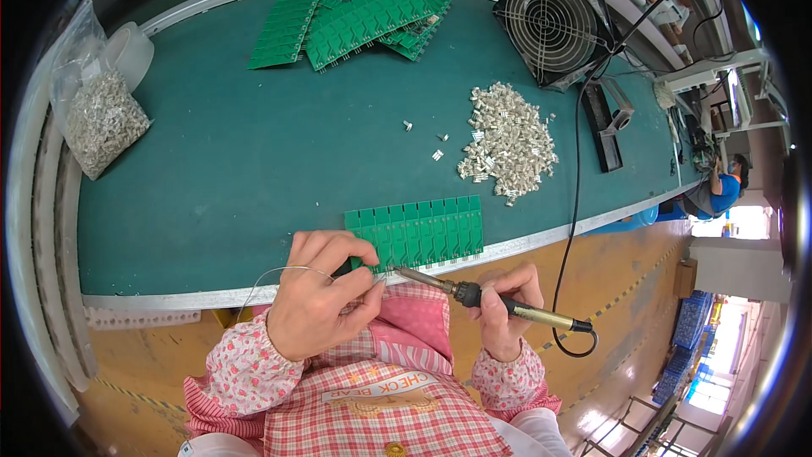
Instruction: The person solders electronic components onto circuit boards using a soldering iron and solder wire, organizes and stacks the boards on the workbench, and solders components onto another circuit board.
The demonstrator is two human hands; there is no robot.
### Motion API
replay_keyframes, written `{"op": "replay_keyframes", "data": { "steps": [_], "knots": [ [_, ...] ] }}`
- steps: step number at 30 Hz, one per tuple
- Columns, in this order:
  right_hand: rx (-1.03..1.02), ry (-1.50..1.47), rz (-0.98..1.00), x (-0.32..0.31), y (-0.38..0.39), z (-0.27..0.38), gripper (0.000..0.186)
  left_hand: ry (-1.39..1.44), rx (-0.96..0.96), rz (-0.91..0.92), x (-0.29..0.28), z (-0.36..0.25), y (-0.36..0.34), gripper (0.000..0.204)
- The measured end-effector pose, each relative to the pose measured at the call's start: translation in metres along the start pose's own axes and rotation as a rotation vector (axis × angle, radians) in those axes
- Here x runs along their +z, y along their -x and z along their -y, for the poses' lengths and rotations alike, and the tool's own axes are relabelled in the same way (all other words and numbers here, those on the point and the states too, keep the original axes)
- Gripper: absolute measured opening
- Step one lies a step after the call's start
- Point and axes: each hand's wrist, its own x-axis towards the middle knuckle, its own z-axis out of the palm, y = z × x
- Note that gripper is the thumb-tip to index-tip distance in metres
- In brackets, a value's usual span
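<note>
Right hand holds a soldering iron at a green circuit board; left hand pinches thin wire.

Near circuit board: green, and we catch darker green tracks across it!
Far boards: green too, we see.
Mat: deep teal green.
Right pile of connectors: off-white.
Soldering iron: black grip, we've got gold towards its right end.
Apron: red-and-white checks!
Sleeves: pale pink, sprinkled with red motifs.
Floor: orange-tan, and there we spot yellow-and-black striping.
</note>
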Motion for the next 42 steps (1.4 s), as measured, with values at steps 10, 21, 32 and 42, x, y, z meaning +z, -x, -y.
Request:
{"op": "replay_keyframes", "data": {
  "steps": [10, 21, 32, 42],
  "knots": [
    [-0.037, 0.074, -0.018, 0.000, 0.002, 0.001, 0.020, 0.013, 0.003, -0.010, 0.001, 0.001, 0.001, 0.019],
    [0.001, -0.052, -0.095, 0.005, 0.000, 0.008, 0.019, -0.068, 0.014, -0.020, -0.013, 0.005, 0.005, 0.019],
    [-0.003, 0.013, 0.009, 0.014, -0.002, 0.002, 0.018, -0.063, 0.008, -0.025, -0.009, 0.007, 0.004, 0.018],
    [-0.025, 0.022, 0.003, 0.015, 0.001, 0.003, 0.018, -0.077, 0.002, -0.023, -0.008, 0.008, 0.007, 0.019]
  ]
}}
